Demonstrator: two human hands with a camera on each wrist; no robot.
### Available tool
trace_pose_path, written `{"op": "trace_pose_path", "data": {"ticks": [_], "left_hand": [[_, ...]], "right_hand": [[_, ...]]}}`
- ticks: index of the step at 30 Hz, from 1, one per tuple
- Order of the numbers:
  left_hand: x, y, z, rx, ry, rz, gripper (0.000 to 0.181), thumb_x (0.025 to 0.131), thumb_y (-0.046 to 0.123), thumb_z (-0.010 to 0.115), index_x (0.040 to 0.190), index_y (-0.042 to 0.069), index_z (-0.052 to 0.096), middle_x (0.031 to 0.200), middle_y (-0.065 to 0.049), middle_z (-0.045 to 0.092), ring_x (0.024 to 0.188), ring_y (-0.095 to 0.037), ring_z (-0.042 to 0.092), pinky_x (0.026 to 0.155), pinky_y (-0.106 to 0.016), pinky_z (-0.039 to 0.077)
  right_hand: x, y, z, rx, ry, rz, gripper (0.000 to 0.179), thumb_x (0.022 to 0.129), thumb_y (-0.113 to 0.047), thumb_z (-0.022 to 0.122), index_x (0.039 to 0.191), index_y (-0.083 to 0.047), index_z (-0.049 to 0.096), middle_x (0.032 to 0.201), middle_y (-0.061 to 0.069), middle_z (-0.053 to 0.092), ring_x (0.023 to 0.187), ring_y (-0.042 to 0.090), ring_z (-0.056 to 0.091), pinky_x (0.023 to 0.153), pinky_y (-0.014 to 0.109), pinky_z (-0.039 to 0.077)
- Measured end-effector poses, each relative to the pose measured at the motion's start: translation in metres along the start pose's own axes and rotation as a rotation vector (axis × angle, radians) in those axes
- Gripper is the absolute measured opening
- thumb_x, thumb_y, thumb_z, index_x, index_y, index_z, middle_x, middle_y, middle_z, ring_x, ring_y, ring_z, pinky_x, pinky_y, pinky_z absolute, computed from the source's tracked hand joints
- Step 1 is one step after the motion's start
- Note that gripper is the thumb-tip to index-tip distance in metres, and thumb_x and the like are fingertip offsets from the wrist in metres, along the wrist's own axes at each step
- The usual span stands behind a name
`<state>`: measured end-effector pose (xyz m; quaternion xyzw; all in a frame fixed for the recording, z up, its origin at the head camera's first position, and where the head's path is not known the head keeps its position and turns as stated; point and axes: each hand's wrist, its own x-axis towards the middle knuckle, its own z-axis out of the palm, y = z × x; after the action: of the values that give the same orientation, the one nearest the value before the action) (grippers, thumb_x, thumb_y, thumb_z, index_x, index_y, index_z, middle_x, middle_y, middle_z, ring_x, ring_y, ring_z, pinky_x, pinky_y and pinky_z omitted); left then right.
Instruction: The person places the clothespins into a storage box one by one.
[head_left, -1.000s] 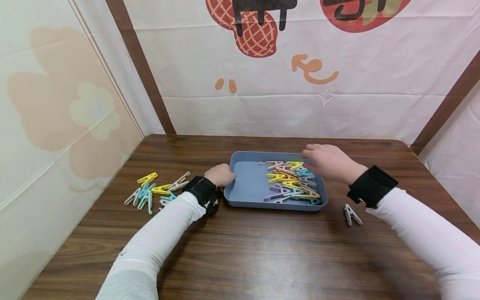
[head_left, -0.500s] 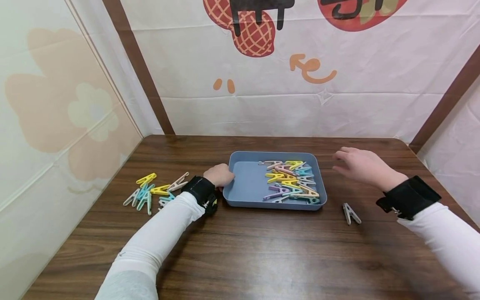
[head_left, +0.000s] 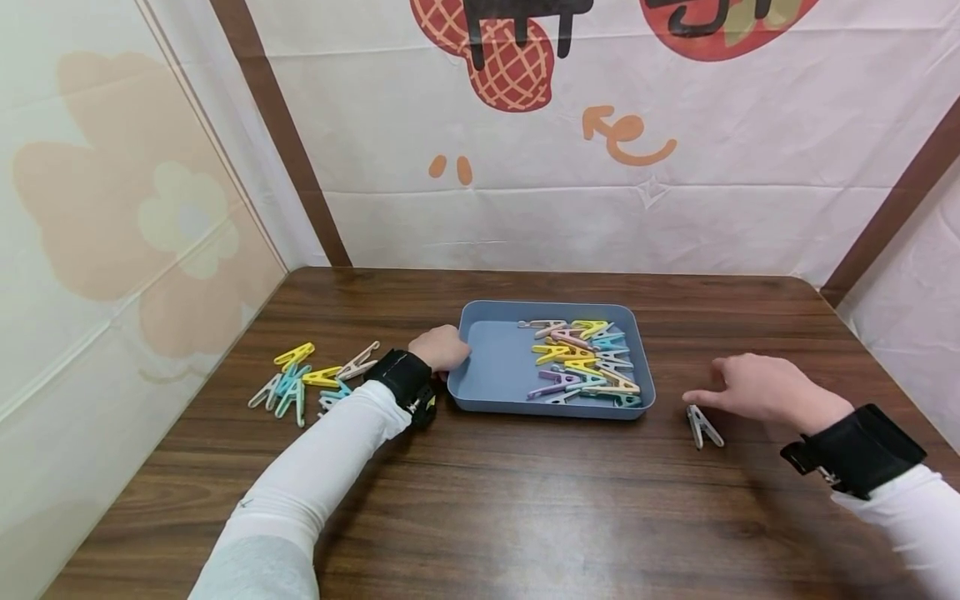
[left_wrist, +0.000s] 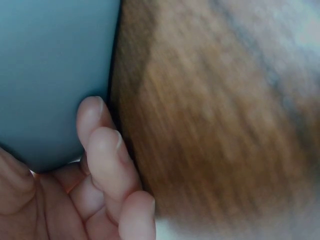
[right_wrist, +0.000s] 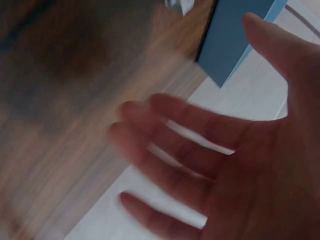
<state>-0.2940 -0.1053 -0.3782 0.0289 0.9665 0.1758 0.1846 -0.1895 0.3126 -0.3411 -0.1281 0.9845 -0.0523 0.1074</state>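
My left hand (head_left: 441, 348) holds the left end of a blue-grey tray (head_left: 491, 354); in the left wrist view its fingers (left_wrist: 110, 160) curl against the tray wall (left_wrist: 55, 70). Several clothespins (head_left: 577, 357) in yellow, purple, pink, blue and grey lie in the tray's right half. To the right of the tray, my right hand (head_left: 765, 387) hovers with thumb and fingers spread, holding nothing. Just below its thumb, a lone grey clothespin (head_left: 697, 418) lies on the table. The right wrist view shows part of that clothespin (right_wrist: 181, 5) and the spread fingers (right_wrist: 175, 137).
A loose pile of yellow, blue, green and pale clothespins (head_left: 288, 383) lies left of my left forearm, which partly hides it. The brown wooden table (head_left: 525, 500) meets a printed white cloth (head_left: 495, 225) at its back edge. Similar cloth hangs at both sides.
My right hand has moved from over the tray's right end, rightward and then down towards me, beside the grey clothespin. The left hand and tray have stayed put.
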Motion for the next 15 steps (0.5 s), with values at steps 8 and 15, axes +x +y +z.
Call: {"op": "trace_pose_path", "data": {"ticks": [8, 15], "left_hand": [[0.0, -0.001, -0.001, -0.003, 0.009, 0.007, 0.027, 0.095, 0.02, 0.044, 0.083, 0.004, 0.062, 0.066, -0.01, 0.063, 0.052, -0.021, 0.059, 0.046, -0.031, 0.044], [-0.001, -0.001, 0.0, 0.002, 0.008, -0.001, 0.029, 0.096, 0.021, 0.044, 0.081, 0.004, 0.062, 0.063, -0.011, 0.063, 0.05, -0.022, 0.059, 0.046, -0.032, 0.044]], "right_hand": [[-0.018, -0.016, 0.012, -0.027, -0.061, 0.052, 0.061, 0.076, -0.073, 0.061, 0.055, -0.017, 0.047, 0.053, -0.007, 0.036, 0.048, 0.011, 0.037, 0.046, 0.028, 0.027], [-0.019, -0.022, 0.017, -0.076, -0.076, 0.029, 0.054, 0.074, -0.061, 0.072, 0.058, -0.015, 0.049, 0.056, -0.005, 0.037, 0.05, 0.012, 0.038, 0.047, 0.028, 0.027]]}}
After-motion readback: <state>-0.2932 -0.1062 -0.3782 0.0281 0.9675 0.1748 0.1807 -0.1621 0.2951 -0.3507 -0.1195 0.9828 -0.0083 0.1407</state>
